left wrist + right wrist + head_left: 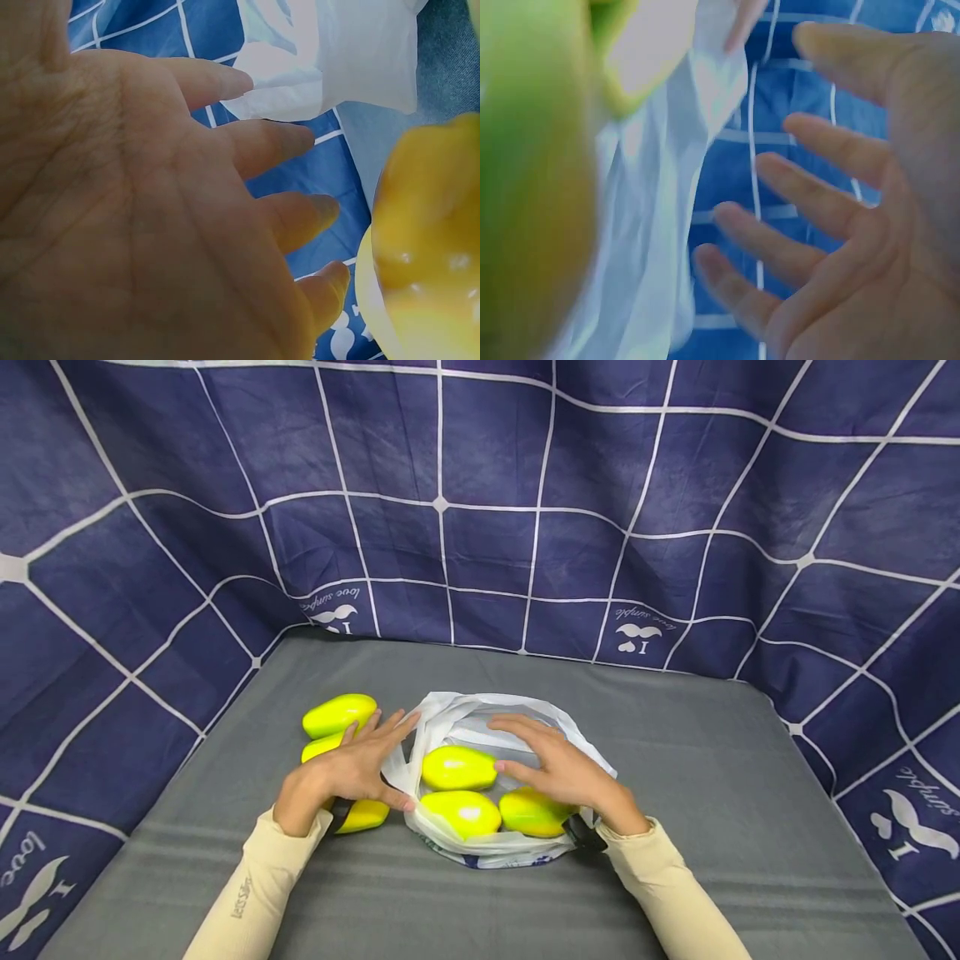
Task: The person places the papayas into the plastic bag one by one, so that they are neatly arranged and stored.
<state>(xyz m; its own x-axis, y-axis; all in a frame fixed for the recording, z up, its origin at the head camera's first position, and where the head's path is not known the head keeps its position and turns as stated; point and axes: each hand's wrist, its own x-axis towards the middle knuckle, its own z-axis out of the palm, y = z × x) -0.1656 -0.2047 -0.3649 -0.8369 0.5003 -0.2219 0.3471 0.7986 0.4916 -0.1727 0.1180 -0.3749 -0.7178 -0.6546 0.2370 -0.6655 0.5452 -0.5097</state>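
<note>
Yellow-green fruits, three showing, lie in the open white bag, both hands spread near its rim.

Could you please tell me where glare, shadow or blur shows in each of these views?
Head view: glossy highlights on the yellow-green fruit in the white bag; left wrist view: the left hand is in shadow, the yellow fruit at right overexposed low down; right wrist view: the large green fruit along the left edge is blurred.
</note>
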